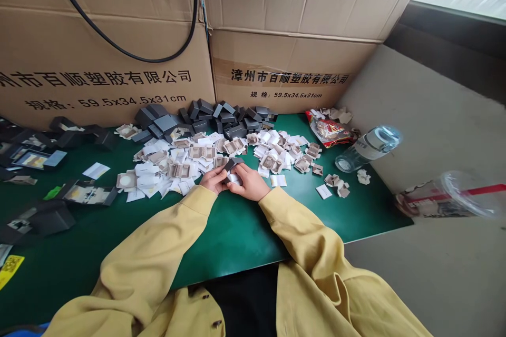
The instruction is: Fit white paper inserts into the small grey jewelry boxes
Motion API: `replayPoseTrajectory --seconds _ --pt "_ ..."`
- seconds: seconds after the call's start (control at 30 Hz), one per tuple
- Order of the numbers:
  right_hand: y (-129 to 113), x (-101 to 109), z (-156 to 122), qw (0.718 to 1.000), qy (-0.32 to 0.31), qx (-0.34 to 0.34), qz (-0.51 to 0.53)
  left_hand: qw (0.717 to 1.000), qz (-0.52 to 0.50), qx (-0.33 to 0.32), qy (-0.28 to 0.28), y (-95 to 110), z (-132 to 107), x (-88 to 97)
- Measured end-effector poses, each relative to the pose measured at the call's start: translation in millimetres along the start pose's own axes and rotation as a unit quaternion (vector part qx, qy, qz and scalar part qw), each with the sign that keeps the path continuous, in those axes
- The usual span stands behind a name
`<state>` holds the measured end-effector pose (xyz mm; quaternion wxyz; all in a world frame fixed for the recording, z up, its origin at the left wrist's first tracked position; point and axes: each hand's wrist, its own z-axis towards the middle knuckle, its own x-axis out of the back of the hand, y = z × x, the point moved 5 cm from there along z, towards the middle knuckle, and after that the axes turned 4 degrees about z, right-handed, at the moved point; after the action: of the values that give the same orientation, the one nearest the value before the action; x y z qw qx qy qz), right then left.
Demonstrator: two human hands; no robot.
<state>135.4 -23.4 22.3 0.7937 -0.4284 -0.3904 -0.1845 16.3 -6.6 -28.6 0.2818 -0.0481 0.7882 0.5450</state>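
My left hand (213,179) and my right hand (250,182) meet at the middle of the green table (237,231), both in yellow sleeves. Together they grip a small dark grey box (232,164) with a white piece under it. Fingers of both hands are curled round it. Just beyond the hands lies a heap of white and tan card inserts (205,155). Further back sits a pile of small dark grey boxes (213,116).
Two large cardboard cartons (276,52) stand along the back of the table. A clear plastic bottle (367,147) and a red snack bag (330,129) lie at the right. Dark open boxes (51,216) are scattered at the left. A plastic bag (454,197) lies off the table's right edge.
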Motion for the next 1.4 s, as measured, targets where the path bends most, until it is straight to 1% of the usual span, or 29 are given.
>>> replayPoseTrajectory --seconds 0.2,0.33,0.53,0.7,0.77,0.9,1.0,1.07,1.13,1.2,1.27,1.3,1.33,1.37,1.4 --pt "0.6 0.4 1.3 1.0 0.004 0.007 0.004 1.0 -0.01 -0.003 0.016 0.8 -1.0 -0.4" --pt "-1.5 2.9 -1.3 1.0 0.018 0.016 -0.011 1.0 0.003 -0.014 0.012 2.1 -0.7 -0.3" --pt "-2.6 4.5 -5.0 0.999 0.049 0.016 -0.006 1.0 -0.018 -0.018 0.003 3.4 1.0 -0.8" --pt "-2.9 5.0 -5.7 0.994 0.1 0.042 0.026 0.998 -0.046 -0.036 0.023 4.7 2.2 -0.6" --pt "-3.5 4.5 -5.9 0.993 0.111 0.038 0.032 0.997 -0.052 -0.047 0.035 5.1 3.0 0.4" --pt "-8.0 0.2 -5.5 0.994 0.098 0.028 0.04 0.994 -0.056 -0.069 0.06 4.9 5.2 5.6" --pt "-13.0 -0.8 -4.8 0.994 0.095 0.038 0.041 0.993 -0.051 -0.094 0.058 5.3 6.9 9.3" --pt "-14.4 1.6 -4.1 0.993 0.098 0.043 0.055 0.992 -0.046 -0.1 0.056 5.2 7.4 10.8" --pt "-13.0 7.0 -3.5 0.989 0.106 0.04 0.096 0.993 -0.044 -0.094 0.055 4.9 7.1 10.7" --pt "-5.6 15.3 -3.3 0.978 0.14 -0.001 0.156 0.994 -0.045 -0.092 0.05 5.8 5.9 8.3" --pt "7.6 21.9 -4.7 0.953 0.186 -0.087 0.222 0.993 -0.046 -0.102 0.035 8.3 4.2 3.9" --pt "14.5 22.3 -5.6 0.936 0.196 -0.136 0.259 0.993 -0.045 -0.11 0.025 9.8 3.4 1.3" --pt "20.0 19.5 -5.9 0.918 0.185 -0.179 0.302 0.992 -0.045 -0.119 0.013 11.2 2.6 -1.6" --pt "23.5 14.0 -5.6 0.9 0.151 -0.212 0.349 0.991 -0.044 -0.127 -0.002 12.3 1.9 -4.7" --pt "24.7 6.6 -4.9 0.882 0.101 -0.235 0.396 0.99 -0.042 -0.133 -0.017 13.0 1.3 -7.8"
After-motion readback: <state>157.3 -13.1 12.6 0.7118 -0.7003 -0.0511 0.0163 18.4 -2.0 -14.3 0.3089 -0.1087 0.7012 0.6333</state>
